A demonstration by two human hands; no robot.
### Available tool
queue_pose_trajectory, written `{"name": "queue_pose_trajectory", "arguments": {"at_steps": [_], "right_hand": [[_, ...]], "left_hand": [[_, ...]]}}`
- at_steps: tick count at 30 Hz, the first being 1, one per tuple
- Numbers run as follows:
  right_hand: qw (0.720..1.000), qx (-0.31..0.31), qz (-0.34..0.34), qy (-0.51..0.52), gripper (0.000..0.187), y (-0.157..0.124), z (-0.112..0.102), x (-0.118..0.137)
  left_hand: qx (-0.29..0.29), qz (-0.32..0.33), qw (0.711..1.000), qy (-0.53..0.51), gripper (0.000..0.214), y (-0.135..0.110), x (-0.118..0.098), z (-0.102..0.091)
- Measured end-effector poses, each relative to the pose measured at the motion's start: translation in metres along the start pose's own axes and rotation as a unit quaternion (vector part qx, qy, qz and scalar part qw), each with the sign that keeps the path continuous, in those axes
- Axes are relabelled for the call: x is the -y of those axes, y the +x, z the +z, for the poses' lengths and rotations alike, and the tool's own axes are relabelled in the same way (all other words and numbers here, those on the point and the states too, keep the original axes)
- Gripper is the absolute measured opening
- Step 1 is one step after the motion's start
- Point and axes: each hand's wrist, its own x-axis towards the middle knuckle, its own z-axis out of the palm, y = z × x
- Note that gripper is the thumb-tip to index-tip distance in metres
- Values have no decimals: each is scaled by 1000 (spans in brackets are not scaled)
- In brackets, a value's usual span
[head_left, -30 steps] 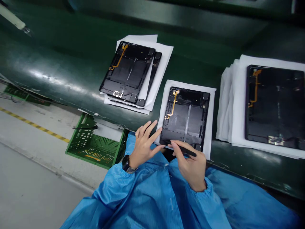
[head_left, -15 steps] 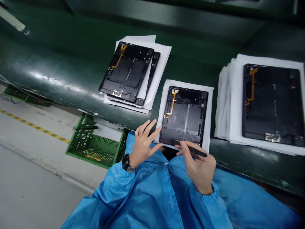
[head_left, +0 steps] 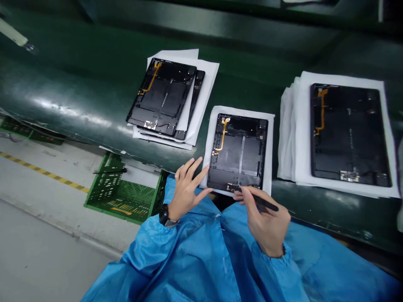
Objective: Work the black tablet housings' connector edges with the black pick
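A black tablet housing (head_left: 233,153), its inside facing up with an orange flex cable (head_left: 224,133), lies on a white foam sheet (head_left: 269,159) in front of me. My left hand (head_left: 185,188) is open, fingers spread, fingertips at the left edge of the sheet and housing. My right hand (head_left: 267,222) is closed on slim black tweezers (head_left: 264,203). Their tip reaches the housing's near edge, beside a small circuit board (head_left: 232,187). Fingers partly hide the tip, so I cannot tell whether it grips anything.
Up and left, two more housings (head_left: 160,98) overlap on white sheets. To the right, another housing (head_left: 349,134) rests on a stack of white foam sheets (head_left: 288,138). A green crate (head_left: 126,191) sits below the green table's edge (head_left: 151,156). A pale rod-shaped tool (head_left: 12,32) shows top left.
My right hand and the tweezers have moved slightly right along the near edge, and the small circuit board now shows there. My left hand stays in place; the view has shifted a little.
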Motion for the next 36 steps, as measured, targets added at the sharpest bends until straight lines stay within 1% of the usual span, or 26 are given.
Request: {"name": "queue_pose_trajectory", "arguments": {"at_steps": [3,8,11,16,22,26,32,36], "right_hand": [[999,17,-13,24,9,1,5,1],[998,41,14,51,11,5,15,-1],[998,55,9,42,11,5,16,-1],[998,55,-8,25,9,6,16,0],[997,62,0,37,9,6,17,-1],[997,70,-15,22,8,6,16,-2],[997,69,-2,45,8,7,17,-1],[997,66,-25,17,8,7,17,0]], "left_hand": [[0,2,1000,1,58,0,0,0],[0,2,1000,2,57,1,-1,0],[1,3,1000,1,57,1,0,-1],[5,0,1000,1,57,1,0,0],[5,1,1000,-1,58,0,0,0],[4,4,1000,-2,58,0,1,0],[3,6,1000,-2,57,1,0,0],[2,6,1000,-2,57,1,0,0]]}}
